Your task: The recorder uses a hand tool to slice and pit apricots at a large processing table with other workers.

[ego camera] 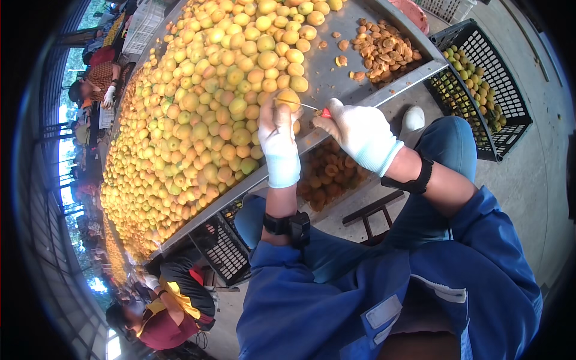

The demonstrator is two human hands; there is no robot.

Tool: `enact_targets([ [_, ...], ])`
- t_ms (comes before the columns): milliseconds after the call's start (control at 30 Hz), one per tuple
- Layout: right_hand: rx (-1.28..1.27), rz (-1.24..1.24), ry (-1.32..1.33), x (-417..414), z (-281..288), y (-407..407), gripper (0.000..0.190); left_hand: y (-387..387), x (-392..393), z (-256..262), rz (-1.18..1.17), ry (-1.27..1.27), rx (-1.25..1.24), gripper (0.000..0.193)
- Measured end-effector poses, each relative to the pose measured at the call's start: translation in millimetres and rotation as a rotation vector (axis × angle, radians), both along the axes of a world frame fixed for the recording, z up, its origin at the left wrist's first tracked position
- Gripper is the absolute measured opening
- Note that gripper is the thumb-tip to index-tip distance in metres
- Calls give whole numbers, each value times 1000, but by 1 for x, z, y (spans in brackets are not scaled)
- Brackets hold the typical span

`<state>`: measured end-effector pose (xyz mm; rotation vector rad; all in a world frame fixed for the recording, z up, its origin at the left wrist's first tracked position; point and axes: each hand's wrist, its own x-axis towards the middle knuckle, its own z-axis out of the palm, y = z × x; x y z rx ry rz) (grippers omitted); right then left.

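Observation:
My left hand (278,139), in a white knit glove, holds an apricot (289,100) at the edge of a big heap of apricots (202,108). My right hand (357,130), gloved too, grips the red handle (324,113) of a thin metal tool. Its narrow shaft reaches left to the held fruit; whether the tip is in the flesh or lies against it, I cannot tell. A pile of apricot pits (384,49) lies at the upper right on the metal table (335,76). Halved apricots (330,173) lie in a container below the table edge.
Black plastic crates stand at the right (508,85), with greenish-yellow fruit, and below the table at lower left (227,249). A raised metal rim (405,81) borders the table. A pink basin (411,13) is at the top. Co-workers sit at lower left (166,315) and upper left (99,81).

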<state>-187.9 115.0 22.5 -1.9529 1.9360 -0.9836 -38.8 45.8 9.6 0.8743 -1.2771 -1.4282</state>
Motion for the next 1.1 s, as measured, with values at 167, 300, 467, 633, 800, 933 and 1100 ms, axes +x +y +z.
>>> enact_targets([
  [167,45,-6,-28,1,2,3,35,4,-1,1,-39,4,55,38],
  [300,15,-11,27,2,-5,2,32,7,0,1,-75,38,113,40],
  [467,-124,-37,96,2,-25,-3,31,14,-5,3,-43,-17,125,46],
  [633,-87,-22,56,8,-22,-5,31,10,1,0,-34,35,145,43],
  [800,39,29,-62,6,-23,-6,34,8,-5,-3,6,167,292,36],
  [933,83,103,-267,1,-28,-8,42,11,0,-6,-40,-73,-1,34],
  [1100,188,166,-466,-3,-11,-8,46,4,7,-13,69,-92,-160,37],
])
